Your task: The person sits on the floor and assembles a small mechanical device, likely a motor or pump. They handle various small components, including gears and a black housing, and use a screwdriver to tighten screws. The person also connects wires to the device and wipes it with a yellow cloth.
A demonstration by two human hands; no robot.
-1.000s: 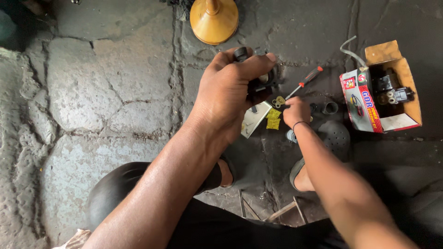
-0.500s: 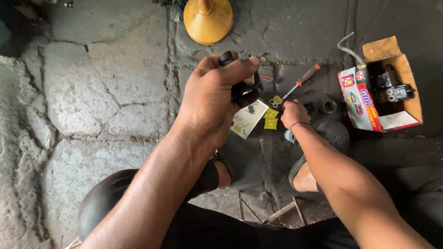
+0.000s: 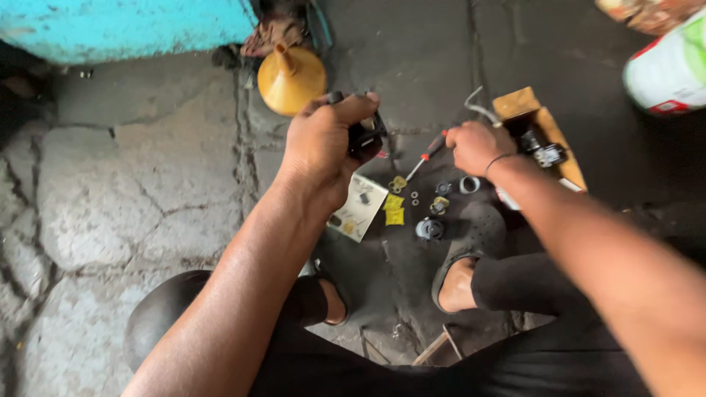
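My left hand [image 3: 323,151] is raised over the floor and closed around a small black mechanical part [image 3: 365,134]. My right hand [image 3: 476,145] is a closed fist near an open cardboard box [image 3: 555,143]; whether it holds anything I cannot tell. A red-handled screwdriver [image 3: 426,156] lies on the floor just left of that fist. Below the hands, small loose parts lie scattered: a yellow piece [image 3: 395,215], a metal ring [image 3: 469,184], a round black part [image 3: 430,229] and a pale card [image 3: 358,208] with bits on it.
A yellow funnel [image 3: 290,77] stands at the back by a turquoise wall [image 3: 125,26]. A white container [image 3: 669,70] is at the far right. My sandalled feet [image 3: 460,283] rest on the cracked stone floor [image 3: 110,191]. A black rounded object [image 3: 165,316] sits near my knee.
The view has shifted, bringing the turquoise wall and white container into sight. My right hand has moved from the small parts up and right toward the cardboard box. My left hand keeps hold of the black part.
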